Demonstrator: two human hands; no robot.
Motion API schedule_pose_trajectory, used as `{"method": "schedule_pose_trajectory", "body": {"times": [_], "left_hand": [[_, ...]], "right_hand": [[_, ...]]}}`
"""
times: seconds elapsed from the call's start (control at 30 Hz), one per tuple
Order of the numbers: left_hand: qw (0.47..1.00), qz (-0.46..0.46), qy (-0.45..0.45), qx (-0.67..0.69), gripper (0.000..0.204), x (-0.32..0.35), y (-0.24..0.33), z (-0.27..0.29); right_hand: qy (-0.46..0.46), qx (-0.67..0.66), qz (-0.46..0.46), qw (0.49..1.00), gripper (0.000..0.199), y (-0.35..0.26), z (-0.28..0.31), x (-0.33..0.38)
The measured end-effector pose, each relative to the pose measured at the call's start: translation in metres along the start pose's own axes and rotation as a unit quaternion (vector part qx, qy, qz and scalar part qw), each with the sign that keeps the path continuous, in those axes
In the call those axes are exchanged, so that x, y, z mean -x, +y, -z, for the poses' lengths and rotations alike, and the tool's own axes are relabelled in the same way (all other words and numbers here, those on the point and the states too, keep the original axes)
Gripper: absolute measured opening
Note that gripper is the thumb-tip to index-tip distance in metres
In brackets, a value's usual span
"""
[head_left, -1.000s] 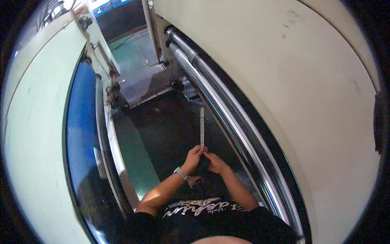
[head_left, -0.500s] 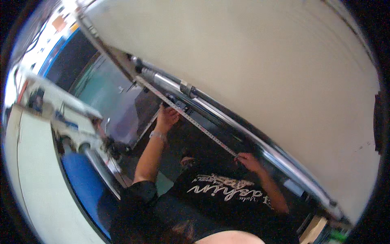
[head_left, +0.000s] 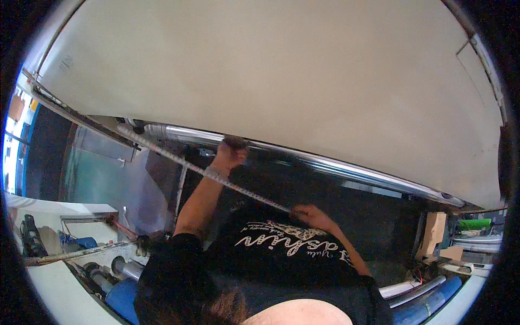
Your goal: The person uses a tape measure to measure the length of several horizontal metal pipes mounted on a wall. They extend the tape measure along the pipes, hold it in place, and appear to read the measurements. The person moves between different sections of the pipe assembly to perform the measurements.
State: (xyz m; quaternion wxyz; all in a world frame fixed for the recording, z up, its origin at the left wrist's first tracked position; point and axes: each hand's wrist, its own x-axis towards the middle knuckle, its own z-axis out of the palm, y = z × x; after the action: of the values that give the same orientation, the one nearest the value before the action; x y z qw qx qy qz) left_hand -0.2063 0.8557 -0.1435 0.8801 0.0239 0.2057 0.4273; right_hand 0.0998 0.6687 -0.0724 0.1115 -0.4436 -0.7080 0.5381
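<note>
Head view shows me bent forward, with my black shirt and my dark hair filling the lower middle of the picture. My left hand is stretched up and away from me. It is closed into a fist at the shiny metal roller, just under the edge of the big cream panel. A wristband sits on this arm, and the measuring tape passes over the arm near it. I cannot tell if the fist itself grips the tape or only the roller edge.

My right hand is low, close to my chest, with the fingers pinched together on the near end of the tape. From there the tape runs in a straight tight line up and to the left, across my left forearm, until its far end meets the left end of the roller, near the dark frame bar. So the tape lies along and a little below the roller, not flat on it.

Behind the tape I see a dark hollow space of the machine and a greenish floor at the left. At the lower left there are blue cylinders and a white machine body. At the right edge stand a wooden block and something green.
</note>
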Motion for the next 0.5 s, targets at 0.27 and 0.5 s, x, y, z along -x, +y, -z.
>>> {"method": "schedule_pose_trajectory", "body": {"times": [0.27, 0.5], "left_hand": [[0.810, -0.258, -0.017, -0.526, 0.031, -0.065, -0.128, -0.003], [0.769, 0.013, -0.092, -0.632, 0.035, 0.064, -0.098, -0.047]], "right_hand": [[0.013, -0.028, -0.002, 1.000, 0.018, 0.009, 0.023, 0.028], [-0.054, 0.045, -0.069, 0.995, 0.017, 0.008, 0.068, -0.012]]}}
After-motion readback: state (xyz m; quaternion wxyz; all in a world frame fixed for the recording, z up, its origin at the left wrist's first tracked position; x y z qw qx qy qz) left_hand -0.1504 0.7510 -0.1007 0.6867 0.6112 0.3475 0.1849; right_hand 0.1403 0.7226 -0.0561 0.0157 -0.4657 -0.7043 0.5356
